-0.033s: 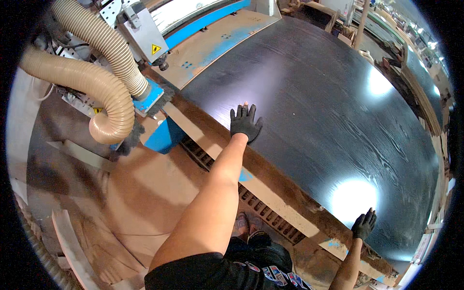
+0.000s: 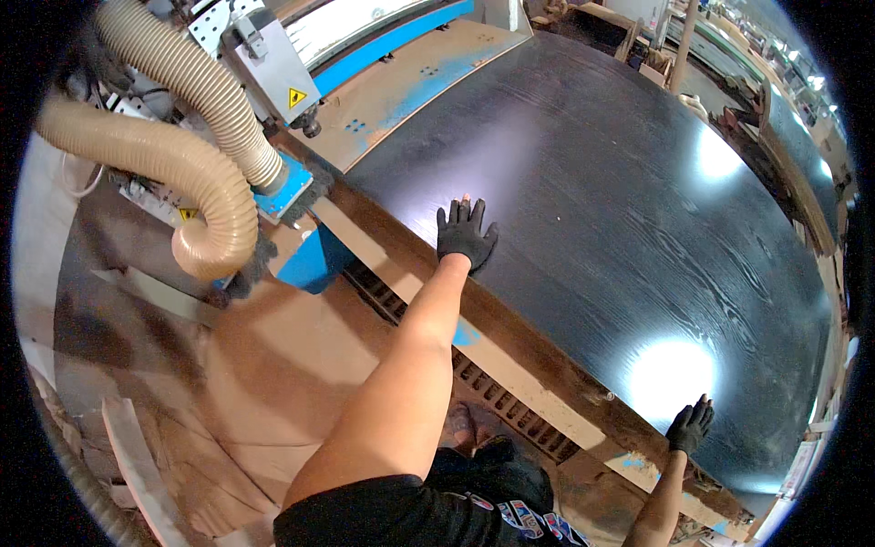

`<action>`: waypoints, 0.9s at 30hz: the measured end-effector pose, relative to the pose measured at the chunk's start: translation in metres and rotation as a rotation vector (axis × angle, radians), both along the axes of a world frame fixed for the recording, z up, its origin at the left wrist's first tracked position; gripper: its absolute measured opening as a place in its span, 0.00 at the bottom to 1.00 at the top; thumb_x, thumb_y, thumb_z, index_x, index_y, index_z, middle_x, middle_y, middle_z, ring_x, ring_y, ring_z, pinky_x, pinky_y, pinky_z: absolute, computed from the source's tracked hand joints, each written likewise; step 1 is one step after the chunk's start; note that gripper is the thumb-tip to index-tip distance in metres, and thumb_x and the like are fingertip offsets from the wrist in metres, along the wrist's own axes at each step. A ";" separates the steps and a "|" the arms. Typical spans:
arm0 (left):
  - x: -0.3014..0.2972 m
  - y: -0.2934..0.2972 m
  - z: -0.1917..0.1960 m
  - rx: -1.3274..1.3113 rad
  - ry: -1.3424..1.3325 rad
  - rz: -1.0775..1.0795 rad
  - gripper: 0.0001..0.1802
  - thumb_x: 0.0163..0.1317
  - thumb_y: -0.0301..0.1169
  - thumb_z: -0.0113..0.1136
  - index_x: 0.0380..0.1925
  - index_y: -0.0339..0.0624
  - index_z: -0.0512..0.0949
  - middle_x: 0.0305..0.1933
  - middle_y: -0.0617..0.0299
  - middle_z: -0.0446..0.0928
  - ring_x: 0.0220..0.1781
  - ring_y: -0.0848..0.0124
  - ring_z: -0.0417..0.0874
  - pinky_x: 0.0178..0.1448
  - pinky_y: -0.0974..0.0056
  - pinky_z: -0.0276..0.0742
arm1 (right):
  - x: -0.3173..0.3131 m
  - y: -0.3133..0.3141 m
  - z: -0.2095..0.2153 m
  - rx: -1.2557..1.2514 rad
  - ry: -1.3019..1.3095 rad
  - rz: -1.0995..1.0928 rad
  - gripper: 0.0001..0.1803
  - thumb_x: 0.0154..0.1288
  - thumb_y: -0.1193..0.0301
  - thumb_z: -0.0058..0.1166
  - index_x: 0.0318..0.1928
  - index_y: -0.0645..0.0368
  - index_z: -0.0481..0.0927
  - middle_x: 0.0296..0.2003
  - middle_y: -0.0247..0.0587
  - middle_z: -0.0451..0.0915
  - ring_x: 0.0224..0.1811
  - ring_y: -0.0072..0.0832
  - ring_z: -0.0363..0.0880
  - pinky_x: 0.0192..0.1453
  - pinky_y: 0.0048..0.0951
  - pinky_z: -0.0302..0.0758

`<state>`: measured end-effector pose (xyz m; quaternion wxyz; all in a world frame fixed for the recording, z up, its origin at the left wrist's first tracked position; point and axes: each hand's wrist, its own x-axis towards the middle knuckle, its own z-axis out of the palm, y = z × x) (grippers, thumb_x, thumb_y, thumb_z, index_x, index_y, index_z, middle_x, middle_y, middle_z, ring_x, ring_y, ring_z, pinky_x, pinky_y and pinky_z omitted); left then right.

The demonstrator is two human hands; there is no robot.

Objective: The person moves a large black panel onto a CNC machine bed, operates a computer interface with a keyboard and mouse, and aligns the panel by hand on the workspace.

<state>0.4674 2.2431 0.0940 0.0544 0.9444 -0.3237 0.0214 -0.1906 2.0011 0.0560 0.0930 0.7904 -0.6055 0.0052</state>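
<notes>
A large black board with a wood-grain surface [image 2: 583,219] lies flat on the dusty machine bed. My left hand [image 2: 467,235], in a black glove, rests on the board close to its near edge, fingers spread, with one fingertip bare. Farther right, my right hand [image 2: 691,425] lies on the board near its right front corner, gloved in black too, its fingers stretched out. Neither hand holds anything. Bright lamp reflections shine on the board beside both hands.
Left of the board stands a machine head with a grey housing [image 2: 272,68], a blue brush-edged dust hood [image 2: 290,187] and thick ribbed hoses [image 2: 214,223]. A slotted rail [image 2: 492,392] runs along the dusty bed's front edge. Stacked panels [image 2: 793,173] stand at the far right.
</notes>
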 end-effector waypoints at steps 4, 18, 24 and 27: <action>0.005 0.004 0.010 0.030 0.027 0.012 0.38 0.70 0.59 0.33 0.76 0.56 0.52 0.81 0.55 0.48 0.82 0.56 0.46 0.80 0.42 0.35 | 0.020 -0.004 -0.005 -0.007 0.024 -0.071 0.33 0.76 0.49 0.34 0.77 0.43 0.54 0.77 0.45 0.52 0.79 0.44 0.47 0.78 0.50 0.45; 0.083 -0.019 0.015 0.057 0.071 -0.001 0.39 0.70 0.59 0.34 0.77 0.58 0.50 0.82 0.59 0.44 0.83 0.59 0.43 0.80 0.40 0.33 | 0.313 0.123 0.008 0.127 -0.083 0.354 0.39 0.70 0.49 0.46 0.77 0.47 0.53 0.78 0.46 0.49 0.79 0.51 0.45 0.75 0.66 0.42; 0.138 -0.039 0.006 -0.021 0.039 -0.095 0.37 0.71 0.58 0.33 0.76 0.55 0.54 0.81 0.56 0.47 0.82 0.56 0.45 0.80 0.40 0.34 | 0.387 0.175 0.039 0.029 -0.160 0.378 0.35 0.68 0.53 0.48 0.73 0.48 0.63 0.75 0.47 0.56 0.77 0.52 0.52 0.76 0.62 0.44; 0.170 -0.051 0.003 -0.032 0.009 -0.137 0.37 0.71 0.58 0.34 0.75 0.54 0.56 0.81 0.56 0.49 0.82 0.57 0.47 0.80 0.40 0.35 | 0.383 0.175 0.044 -0.014 -0.154 0.385 0.31 0.69 0.56 0.45 0.71 0.48 0.65 0.73 0.47 0.60 0.76 0.50 0.54 0.75 0.59 0.48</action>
